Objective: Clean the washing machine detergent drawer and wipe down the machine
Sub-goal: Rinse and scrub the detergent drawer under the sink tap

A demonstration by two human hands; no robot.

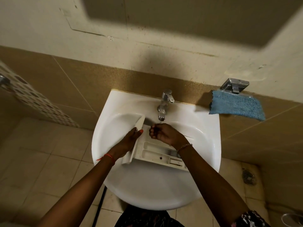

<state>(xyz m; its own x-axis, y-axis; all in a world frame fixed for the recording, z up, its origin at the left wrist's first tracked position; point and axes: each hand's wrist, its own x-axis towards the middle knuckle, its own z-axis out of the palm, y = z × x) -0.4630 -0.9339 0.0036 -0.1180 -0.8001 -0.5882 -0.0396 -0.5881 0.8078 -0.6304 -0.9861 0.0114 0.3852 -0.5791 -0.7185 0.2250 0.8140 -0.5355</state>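
Observation:
A white detergent drawer (pixel 155 151) lies in the white wash basin (pixel 206 135), its front panel at the left and its compartments facing up. My left hand (pixel 129 141) grips the front panel, with the thumb on the inner side. Over the drawer's far compartment, my right hand (pixel 164 133) has its fingers curled down, just under the chrome tap (pixel 164 104). A thin stream of water falls from the spout onto that hand. I cannot tell whether the fingers hold anything.
A blue microfibre cloth (pixel 237 107) hangs from a chrome holder (pixel 235 86) on the wall to the basin's right. Tan wall tiles run behind the basin. A floor drain (pixel 249 176) sits at the lower right, and a dark pipe (pixel 101 203) runs under the basin.

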